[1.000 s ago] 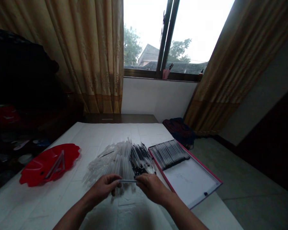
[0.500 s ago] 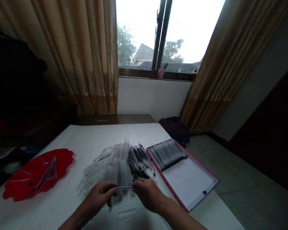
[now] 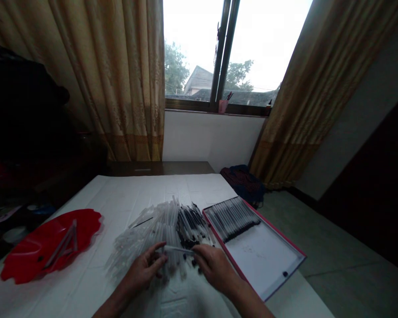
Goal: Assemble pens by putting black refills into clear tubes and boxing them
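On my feed, the right hand (image 3: pixel 217 266) pinches one end of a tube (image 3: pixel 179 250) over the pile (image 3: pixel 152 232); the left hand (image 3: pixel 145 266) parts thumb and forefinger near the other end, contact unclear. I'd grip lightly, keeping it level, lest it bend.

Left fingers (image 3: pixel 158 263) parted, right fingers (image 3: pixel 201 252) pinching, forearms (image 3: pixel 248 298) converging

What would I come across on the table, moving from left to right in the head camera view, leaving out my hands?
Red wavy-edged dish, heap of clear tubes, cluster of dark sticks, shallow red-edged box.
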`<state>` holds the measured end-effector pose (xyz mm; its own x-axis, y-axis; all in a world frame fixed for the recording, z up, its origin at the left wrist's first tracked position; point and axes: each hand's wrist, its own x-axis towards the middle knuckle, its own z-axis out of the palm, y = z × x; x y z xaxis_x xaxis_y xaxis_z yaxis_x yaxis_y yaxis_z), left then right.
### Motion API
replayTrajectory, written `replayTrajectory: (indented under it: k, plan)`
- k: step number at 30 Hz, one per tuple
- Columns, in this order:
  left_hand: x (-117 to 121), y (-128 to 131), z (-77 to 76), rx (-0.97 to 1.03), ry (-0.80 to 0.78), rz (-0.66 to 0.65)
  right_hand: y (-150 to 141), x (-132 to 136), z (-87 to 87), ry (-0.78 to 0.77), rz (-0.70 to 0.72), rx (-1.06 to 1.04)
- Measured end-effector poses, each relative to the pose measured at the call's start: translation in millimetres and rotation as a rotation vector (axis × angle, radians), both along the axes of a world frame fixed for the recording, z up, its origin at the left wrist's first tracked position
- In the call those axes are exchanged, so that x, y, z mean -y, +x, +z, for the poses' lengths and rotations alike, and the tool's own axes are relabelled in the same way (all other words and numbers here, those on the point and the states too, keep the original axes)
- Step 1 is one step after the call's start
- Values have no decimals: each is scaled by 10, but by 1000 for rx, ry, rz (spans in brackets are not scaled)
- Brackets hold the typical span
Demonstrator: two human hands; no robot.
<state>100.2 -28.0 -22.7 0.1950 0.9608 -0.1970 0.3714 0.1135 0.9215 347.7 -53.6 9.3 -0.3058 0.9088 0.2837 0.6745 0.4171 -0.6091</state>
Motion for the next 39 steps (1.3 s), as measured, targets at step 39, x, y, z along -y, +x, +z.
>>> replayTrajectory:
  k: [39]
  plan:
    - [-102, -871, -295, -745, 1060, 290, 266, -461, -12, 100, -579, 389]
